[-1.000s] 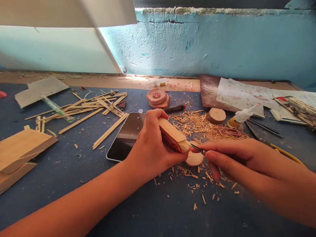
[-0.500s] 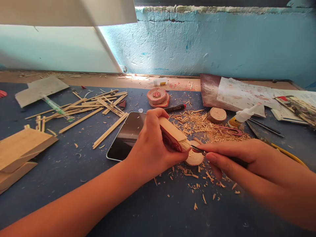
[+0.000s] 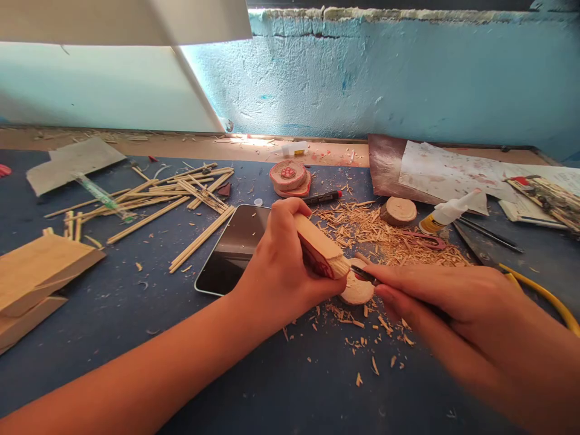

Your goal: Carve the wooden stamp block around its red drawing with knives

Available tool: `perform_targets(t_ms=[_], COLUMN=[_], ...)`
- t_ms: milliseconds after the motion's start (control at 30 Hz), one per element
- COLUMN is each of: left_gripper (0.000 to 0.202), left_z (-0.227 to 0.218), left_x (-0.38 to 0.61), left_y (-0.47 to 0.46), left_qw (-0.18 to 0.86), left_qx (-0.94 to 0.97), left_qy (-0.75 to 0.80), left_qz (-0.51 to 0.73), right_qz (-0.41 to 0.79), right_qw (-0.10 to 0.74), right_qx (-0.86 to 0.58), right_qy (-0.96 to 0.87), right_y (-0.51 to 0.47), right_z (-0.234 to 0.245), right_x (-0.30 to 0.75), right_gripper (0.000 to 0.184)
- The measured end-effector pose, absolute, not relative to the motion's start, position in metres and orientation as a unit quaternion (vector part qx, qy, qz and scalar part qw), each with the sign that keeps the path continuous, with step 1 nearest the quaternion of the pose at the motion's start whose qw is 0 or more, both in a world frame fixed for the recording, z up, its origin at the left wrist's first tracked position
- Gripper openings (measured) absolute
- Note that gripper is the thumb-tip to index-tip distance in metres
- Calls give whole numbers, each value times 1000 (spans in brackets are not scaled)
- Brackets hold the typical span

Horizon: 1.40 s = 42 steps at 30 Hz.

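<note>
My left hand (image 3: 281, 260) is wrapped round a wooden block (image 3: 319, 244) whose side carries red markings. The block's near right end is cut into rough, stepped wood. In my right hand (image 3: 457, 308) is a slim dark carving knife (image 3: 364, 274), pinched between thumb and fingers, its metal tip at that cut end. Most of its handle is hidden by my fingers. Below the block's end lies a pale round wood slice (image 3: 357, 292), partly covered by the tool and block. Wood shavings (image 3: 362, 229) are scattered around both hands.
A phone (image 3: 231, 251) lies under my left wrist. Wooden sticks (image 3: 181, 193) and cut blocks (image 3: 45, 272) are on the left. Behind are red-edged wood slices (image 3: 290, 175) and a marker (image 3: 322, 197). On the right stand a glue bottle (image 3: 446, 211) and yellow-handled scissors (image 3: 539, 284).
My right hand has shifted slightly down and rotated, showing more of the yellow handle behind it. The block and my left hand have hardly moved.
</note>
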State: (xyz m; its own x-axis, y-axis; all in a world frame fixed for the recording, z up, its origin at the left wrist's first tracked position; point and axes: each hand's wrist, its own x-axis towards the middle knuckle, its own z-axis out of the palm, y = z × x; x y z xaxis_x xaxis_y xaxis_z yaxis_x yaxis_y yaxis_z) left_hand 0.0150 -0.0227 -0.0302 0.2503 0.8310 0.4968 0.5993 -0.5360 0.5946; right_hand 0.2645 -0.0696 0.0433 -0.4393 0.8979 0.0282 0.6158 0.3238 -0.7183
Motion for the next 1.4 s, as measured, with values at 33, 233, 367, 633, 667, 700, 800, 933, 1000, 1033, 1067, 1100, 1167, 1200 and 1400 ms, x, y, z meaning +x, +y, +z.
perform_targets(t_ms=[33, 233, 367, 633, 667, 700, 800, 933, 1000, 1033, 1067, 1100, 1167, 1200, 1400], left_gripper=[98, 97, 96, 94, 93, 92, 92, 96, 96, 95, 94, 93, 94, 95, 102], left_z=[-30, -30, -31, -34, -34, -33, -32, -31, -32, -32, -32, -32, -32, -32, -30], left_x=[15, 15, 16, 17, 17, 17, 18, 20, 21, 21, 21, 21, 21, 21, 22], left_y=[-23, -23, -23, -24, -24, -24, -24, -25, -26, -26, -26, -26, -26, -27, -28], left_qw=[141, 142, 142, 109, 112, 117, 123, 113, 112, 113, 114, 114, 113, 112, 111], left_qx=[779, 782, 784, 783, 782, 781, 780, 780, 780, 780, 780, 781, 782, 784, 789], left_qy=[458, 458, 449, 452, 453, 455, 459, 456, 456, 455, 454, 451, 446, 444, 447], left_qz=[405, 398, 405, 413, 412, 410, 407, 413, 413, 414, 415, 417, 420, 419, 407], right_qz=[336, 357, 240, 377, 340, 297, 241, 401, 418, 406, 391, 381, 399, 423, 413], right_qw=[212, 199, 256, 191, 210, 231, 265, 193, 183, 190, 200, 208, 203, 192, 195], right_qx=[-489, -505, -478, -525, -516, -504, -490, -537, -542, -540, -537, -535, -537, -542, -535], right_qy=[-777, -760, -805, -739, -758, -778, -795, -717, -706, -712, -720, -725, -715, -700, -711], right_y=[-71, -72, -72, -76, -77, -77, -78, -76, -76, -77, -77, -77, -77, -76, -74], right_z=[43, 35, 32, 33, 32, 31, 31, 35, 36, 36, 36, 35, 34, 34, 32], right_x=[264, 263, 260, 265, 264, 264, 263, 262, 261, 260, 260, 260, 261, 262, 260], right_gripper=[38, 49, 27, 53, 44, 37, 32, 58, 60, 57, 53, 50, 51, 56, 54])
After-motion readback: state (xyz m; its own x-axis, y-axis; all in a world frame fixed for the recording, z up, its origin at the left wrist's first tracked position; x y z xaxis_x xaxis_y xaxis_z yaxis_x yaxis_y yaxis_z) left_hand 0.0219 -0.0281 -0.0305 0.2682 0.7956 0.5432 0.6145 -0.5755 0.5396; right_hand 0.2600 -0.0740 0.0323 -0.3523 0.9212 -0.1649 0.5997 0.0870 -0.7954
